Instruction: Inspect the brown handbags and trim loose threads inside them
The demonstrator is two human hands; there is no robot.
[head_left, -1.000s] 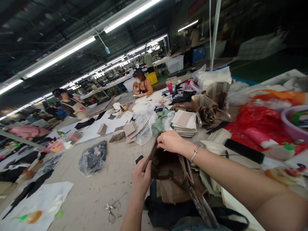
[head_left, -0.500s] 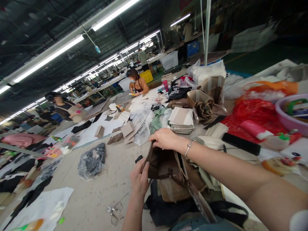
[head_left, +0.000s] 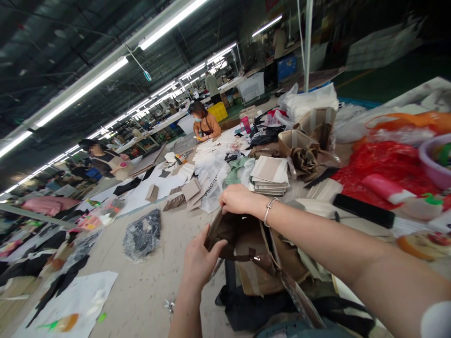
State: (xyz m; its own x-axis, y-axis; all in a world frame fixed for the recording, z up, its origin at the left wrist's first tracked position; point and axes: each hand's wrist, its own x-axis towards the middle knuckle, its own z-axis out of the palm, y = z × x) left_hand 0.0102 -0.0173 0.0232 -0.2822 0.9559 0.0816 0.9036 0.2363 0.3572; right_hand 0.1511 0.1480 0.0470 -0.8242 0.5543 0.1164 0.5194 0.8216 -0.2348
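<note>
Right grip (head_left: 241, 199) closed, pinching far rim of brown bag (head_left: 251, 239). Left grip (head_left: 199, 256) parted, thumb spread from fingers, straddling bag's left edge. Bag mouth gaping toward wearer, black fabric (head_left: 243, 307) below, on counter (head_left: 141, 286). Since half-second ago: left thumb lifted off edge; scissors (head_left: 169, 305) now partly behind left forearm.

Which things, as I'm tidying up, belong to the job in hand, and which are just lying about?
In the job: brown bag, with the left hand and right hand on it.
Probably just lying about: wrapped bundle, red plastic, pink bottle, purple basin.
</note>
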